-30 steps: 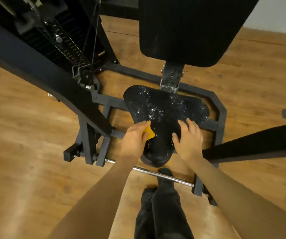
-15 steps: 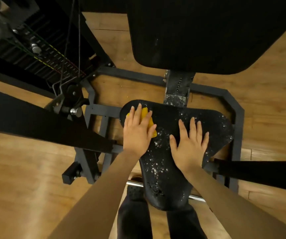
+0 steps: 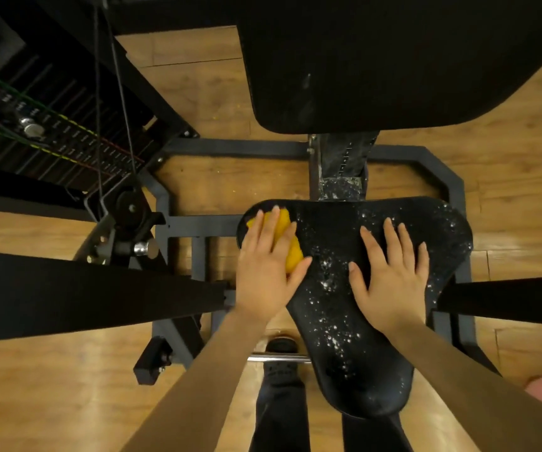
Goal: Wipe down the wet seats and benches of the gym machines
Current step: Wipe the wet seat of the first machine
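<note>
A black machine seat (image 3: 338,308), speckled with water drops, fills the middle of the view. My left hand (image 3: 268,269) lies flat with straight fingers on a yellow cloth (image 3: 287,243), pressing it against the seat's far left corner. My right hand (image 3: 392,272) rests palm-down with spread fingers on the right half of the seat. Drops cover the seat's centre, its right lobe and its narrow front part. The black back pad (image 3: 393,60) stands above the seat.
The dark steel frame (image 3: 452,177) rings the seat on a wooden floor. A weight stack (image 3: 44,132) with cables is at the upper left. Two black padded arms, the left arm (image 3: 83,295) and the right arm (image 3: 508,298), reach in from both sides. My legs (image 3: 282,406) stand below the seat.
My left hand has carried the yellow cloth from the seat's front left edge to its far left corner. My right hand went from the front edge to the right half. The camera came closer.
</note>
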Available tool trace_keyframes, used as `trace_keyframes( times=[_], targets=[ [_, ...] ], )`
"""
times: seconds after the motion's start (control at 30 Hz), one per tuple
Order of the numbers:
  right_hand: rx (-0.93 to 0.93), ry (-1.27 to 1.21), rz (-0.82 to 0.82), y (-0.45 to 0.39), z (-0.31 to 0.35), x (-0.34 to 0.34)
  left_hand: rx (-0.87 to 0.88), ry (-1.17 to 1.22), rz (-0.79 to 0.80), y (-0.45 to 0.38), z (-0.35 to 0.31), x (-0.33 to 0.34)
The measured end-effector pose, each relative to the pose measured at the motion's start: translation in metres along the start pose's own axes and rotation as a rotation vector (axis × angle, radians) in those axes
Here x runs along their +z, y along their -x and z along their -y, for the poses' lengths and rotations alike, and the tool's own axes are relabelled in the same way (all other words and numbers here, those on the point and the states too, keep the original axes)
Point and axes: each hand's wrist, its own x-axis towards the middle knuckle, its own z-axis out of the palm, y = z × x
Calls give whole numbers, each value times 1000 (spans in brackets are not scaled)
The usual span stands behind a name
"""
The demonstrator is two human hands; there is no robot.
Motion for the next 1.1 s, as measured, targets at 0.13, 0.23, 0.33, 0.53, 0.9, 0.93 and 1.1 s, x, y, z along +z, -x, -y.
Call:
trace_keyframes(
  times=[0.13,0.23,0.33,0.53,0.9,0.93,1.1],
  targets=[
    [10,5,-2,1,1,0,-35,106,20,64,-3,14],
    [6,1,0,1,1,1,-82,112,-8,33,2,12],
    [6,-7,-1,1,0,1,-241,124,12,-36,16,-1],
    [-1,-7,-7,1,0,2,-370,303,69,-88,33,-17],
    [-6,-14,-5,1,0,0,120,19,37,51,-10,13],
    [-7,-17,-2,0,0,0,125,-32,46,31,-4,7],
    [-3,-16,0,0,0,0,-67,-18,208,-79,2,-14]
  ],
)
